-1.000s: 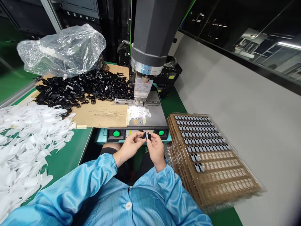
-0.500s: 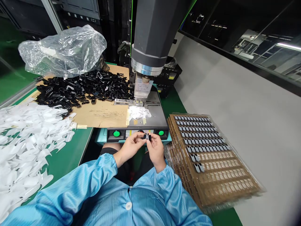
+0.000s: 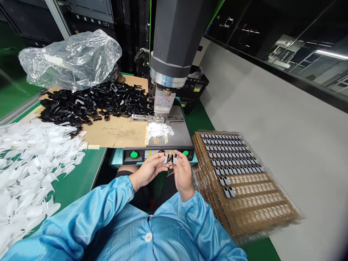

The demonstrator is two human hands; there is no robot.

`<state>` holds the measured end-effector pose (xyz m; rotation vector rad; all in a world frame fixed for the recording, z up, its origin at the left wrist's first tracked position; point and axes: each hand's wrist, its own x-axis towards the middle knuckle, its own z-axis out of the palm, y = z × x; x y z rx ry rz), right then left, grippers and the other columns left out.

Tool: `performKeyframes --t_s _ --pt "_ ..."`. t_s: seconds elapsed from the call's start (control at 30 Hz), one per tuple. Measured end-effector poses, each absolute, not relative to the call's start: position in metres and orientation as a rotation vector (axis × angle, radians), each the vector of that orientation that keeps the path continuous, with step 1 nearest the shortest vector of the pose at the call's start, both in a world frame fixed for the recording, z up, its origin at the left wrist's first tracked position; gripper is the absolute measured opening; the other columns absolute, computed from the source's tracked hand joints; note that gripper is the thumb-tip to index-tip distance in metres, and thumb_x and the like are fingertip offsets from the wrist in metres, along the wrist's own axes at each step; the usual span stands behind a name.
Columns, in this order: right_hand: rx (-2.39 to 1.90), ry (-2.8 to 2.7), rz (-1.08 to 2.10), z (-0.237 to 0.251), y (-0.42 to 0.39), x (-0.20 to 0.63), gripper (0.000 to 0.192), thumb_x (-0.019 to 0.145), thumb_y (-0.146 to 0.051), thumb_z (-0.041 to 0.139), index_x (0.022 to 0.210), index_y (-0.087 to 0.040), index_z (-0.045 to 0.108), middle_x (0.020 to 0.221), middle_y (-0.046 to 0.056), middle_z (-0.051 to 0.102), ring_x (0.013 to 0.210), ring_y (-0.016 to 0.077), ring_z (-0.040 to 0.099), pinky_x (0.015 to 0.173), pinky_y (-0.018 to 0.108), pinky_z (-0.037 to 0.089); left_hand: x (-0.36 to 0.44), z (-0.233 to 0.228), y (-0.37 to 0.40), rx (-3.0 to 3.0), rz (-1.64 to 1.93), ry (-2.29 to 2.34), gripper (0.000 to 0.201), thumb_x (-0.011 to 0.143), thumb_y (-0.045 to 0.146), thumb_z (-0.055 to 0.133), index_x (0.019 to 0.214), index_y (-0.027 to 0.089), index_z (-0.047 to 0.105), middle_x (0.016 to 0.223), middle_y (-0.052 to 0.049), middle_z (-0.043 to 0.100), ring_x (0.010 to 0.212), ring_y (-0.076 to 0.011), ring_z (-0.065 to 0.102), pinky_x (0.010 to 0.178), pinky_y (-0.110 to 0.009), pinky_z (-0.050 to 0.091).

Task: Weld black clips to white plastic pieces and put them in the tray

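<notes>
My left hand [image 3: 150, 168] is closed on a small black-and-white plastic part [image 3: 165, 158], held between thumb and fingers. A similar small plastic part [image 3: 174, 158] is pinched in my right hand [image 3: 183, 175], its pale face turned up toward me. Both hands are close together in front of the press's control panel [image 3: 152, 153]. Just beyond them, a little heap of thin white plastic pieces [image 3: 160, 131] lies on the press bed [image 3: 181, 136], below the press head [image 3: 164, 99].
On the left are a spread of white plastic pieces [image 3: 24, 174] and a pile of black plastic parts [image 3: 103, 99] on cardboard [image 3: 116, 134]. A clear plastic bag [image 3: 73, 59] lies behind. Stacked trays [image 3: 261, 203] at right hold rows of finished-looking grey-and-black parts [image 3: 231, 152].
Both hands have turned the small parts, so their pale faces now show where mainly black edges showed before. The hands stay close together; the camera view has shifted slightly.
</notes>
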<state>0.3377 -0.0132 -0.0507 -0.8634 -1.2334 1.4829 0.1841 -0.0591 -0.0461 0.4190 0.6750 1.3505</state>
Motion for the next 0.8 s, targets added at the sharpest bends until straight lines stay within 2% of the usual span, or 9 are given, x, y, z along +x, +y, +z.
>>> performKeyframes --t_s 0.1,0.27,0.53,0.67,0.8 --pt "-0.839 -1.212 1.543 -0.045 -0.017 0.336 0.038 0.100 -0.045 0.064 0.131 -0.024 0.063 0.126 0.011 0.073 0.094 0.0215 0.072 0.086 0.040 0.063 0.183 -0.047 -0.059 0.389 1.327 0.596 0.034 0.093 0.030 0.080 0.121 0.012 0.072 0.097 -0.012 0.079 0.081 -0.0153 0.077 0.078 -0.024 0.063" --pt "-0.828 -1.221 1.585 -0.039 -0.019 0.335 0.040 0.099 -0.049 0.063 0.132 -0.025 0.060 0.127 0.011 0.073 0.093 0.0230 0.073 0.082 0.041 0.063 0.181 -0.050 -0.059 0.395 1.304 0.541 0.032 0.096 0.028 0.075 0.123 0.011 0.071 0.099 -0.013 0.078 0.082 -0.0157 0.076 0.077 -0.024 0.062" --pt "-0.826 -1.189 1.602 -0.038 -0.019 0.334 0.035 0.098 -0.044 0.063 0.126 -0.025 0.061 0.115 0.008 0.074 0.083 0.0198 0.069 0.076 0.037 0.061 0.183 -0.051 -0.059 0.379 1.307 0.530 0.029 0.097 0.026 0.073 0.121 0.010 0.072 0.101 -0.015 0.077 0.085 -0.0171 0.076 0.075 -0.025 0.061" --pt "-0.825 -1.197 1.582 -0.043 -0.018 0.335 0.030 0.094 -0.033 0.062 0.123 -0.027 0.058 0.109 0.005 0.070 0.083 0.0186 0.067 0.076 0.035 0.059 0.183 -0.050 -0.059 0.393 1.312 0.551 0.033 0.095 0.027 0.076 0.123 0.011 0.072 0.098 -0.013 0.076 0.083 -0.0162 0.074 0.075 -0.025 0.060" --pt "-0.836 -1.301 1.443 -0.056 -0.016 0.338 0.030 0.086 -0.022 0.061 0.115 -0.028 0.056 0.094 -0.002 0.061 0.077 0.0144 0.061 0.075 0.031 0.056 0.184 -0.050 -0.058 0.467 1.386 0.705 0.043 0.088 0.036 0.085 0.124 0.016 0.073 0.098 -0.007 0.075 0.078 -0.0140 0.071 0.077 -0.026 0.059"
